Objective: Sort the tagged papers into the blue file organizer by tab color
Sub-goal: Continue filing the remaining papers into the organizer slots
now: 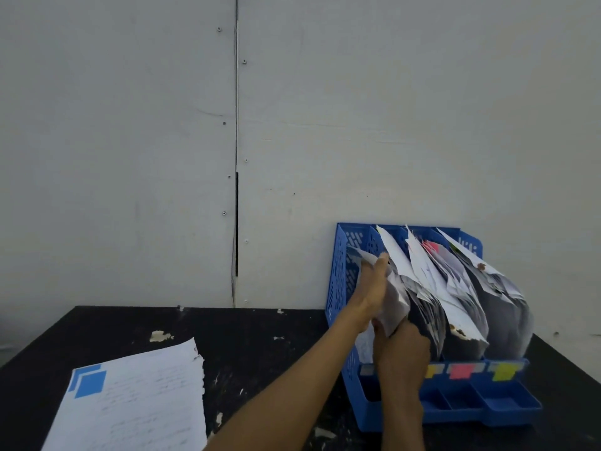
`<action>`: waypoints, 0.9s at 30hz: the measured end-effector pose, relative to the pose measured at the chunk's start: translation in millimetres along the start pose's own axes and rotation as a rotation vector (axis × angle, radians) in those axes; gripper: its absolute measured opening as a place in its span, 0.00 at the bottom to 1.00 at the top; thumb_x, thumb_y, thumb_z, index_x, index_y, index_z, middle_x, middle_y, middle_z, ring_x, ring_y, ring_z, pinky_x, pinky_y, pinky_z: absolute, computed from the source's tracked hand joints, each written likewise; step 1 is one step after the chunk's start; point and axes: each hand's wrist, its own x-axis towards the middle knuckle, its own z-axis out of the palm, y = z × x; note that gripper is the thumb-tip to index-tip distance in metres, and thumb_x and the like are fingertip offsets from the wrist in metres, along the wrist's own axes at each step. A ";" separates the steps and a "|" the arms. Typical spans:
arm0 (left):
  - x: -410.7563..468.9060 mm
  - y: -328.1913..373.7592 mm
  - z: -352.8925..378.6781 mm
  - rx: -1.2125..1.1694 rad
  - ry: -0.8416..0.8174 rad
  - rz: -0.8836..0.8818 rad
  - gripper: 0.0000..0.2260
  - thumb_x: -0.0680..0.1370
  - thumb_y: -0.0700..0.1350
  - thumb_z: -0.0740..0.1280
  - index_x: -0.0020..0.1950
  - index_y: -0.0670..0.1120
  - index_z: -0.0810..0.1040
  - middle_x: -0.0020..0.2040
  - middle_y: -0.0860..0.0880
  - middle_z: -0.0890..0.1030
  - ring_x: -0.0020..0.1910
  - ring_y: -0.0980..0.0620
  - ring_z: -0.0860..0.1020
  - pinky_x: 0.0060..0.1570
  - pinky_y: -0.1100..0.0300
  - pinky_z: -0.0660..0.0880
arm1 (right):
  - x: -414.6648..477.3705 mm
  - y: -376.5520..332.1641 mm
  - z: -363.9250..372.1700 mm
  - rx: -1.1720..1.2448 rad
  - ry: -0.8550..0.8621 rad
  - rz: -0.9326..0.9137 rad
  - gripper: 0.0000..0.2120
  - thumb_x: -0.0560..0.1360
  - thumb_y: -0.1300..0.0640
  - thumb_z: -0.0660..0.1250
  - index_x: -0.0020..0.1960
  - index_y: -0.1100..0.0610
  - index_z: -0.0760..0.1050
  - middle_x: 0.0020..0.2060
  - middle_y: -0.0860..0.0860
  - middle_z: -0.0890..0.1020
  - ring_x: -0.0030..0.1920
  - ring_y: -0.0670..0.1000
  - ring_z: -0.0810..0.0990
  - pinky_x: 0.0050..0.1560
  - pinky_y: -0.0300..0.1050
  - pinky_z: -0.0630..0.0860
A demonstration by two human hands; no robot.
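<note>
Left grip (374, 283): my fingers are curled round the upper edge of the crumpled sheet (395, 299), pinching it near its top corner. Right grip (401, 349): closed on the same sheet at its lower edge, seen from the back of the hand, so the fingertips are hidden.

The sheet stands on edge at the left end of the blue file organizer (338, 271), just beside the filed papers (455, 288) that fan out of the slots to its right. I cannot tell which of the two leftmost slots it is entering, nor its tab colour.

A second tagged paper (136, 402), with blue tabs (89, 382) at its corner, lies flat on the tabletop (260, 353), well apart from the organizer.

Handling, as I judge it: the sheet is light, limp and already creased. It will buckle if pushed from one end and may tear at worn edges. Holding both ends, as here, keeps it taut enough to slide down between the dividers. The colour labels (460, 371) along the front rail mark the slots, and my right grip covers the leftmost one.
</note>
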 end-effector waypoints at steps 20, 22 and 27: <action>-103.8 -36.8 -174.4 0.444 0.421 0.227 0.13 0.82 0.50 0.61 0.57 0.46 0.81 0.52 0.49 0.83 0.50 0.55 0.80 0.56 0.59 0.76 | -27.5 -58.4 1.9 0.380 0.346 -0.352 0.06 0.75 0.60 0.69 0.44 0.59 0.73 0.35 0.51 0.76 0.33 0.50 0.75 0.35 0.35 0.69; -132.8 -59.7 -224.3 0.606 0.631 0.175 0.10 0.80 0.45 0.65 0.58 0.43 0.82 0.53 0.47 0.83 0.51 0.52 0.81 0.55 0.62 0.75 | -48.2 -72.0 19.4 0.347 0.157 -0.428 0.07 0.75 0.60 0.69 0.40 0.57 0.73 0.31 0.47 0.75 0.30 0.48 0.75 0.32 0.29 0.65; -223.0 -109.5 -315.7 0.860 1.058 -0.232 0.13 0.77 0.45 0.67 0.60 0.44 0.79 0.58 0.44 0.79 0.58 0.43 0.77 0.57 0.51 0.73 | -145.1 -94.0 81.9 0.025 -0.604 -0.343 0.10 0.77 0.46 0.67 0.41 0.50 0.76 0.34 0.43 0.79 0.35 0.40 0.77 0.41 0.39 0.79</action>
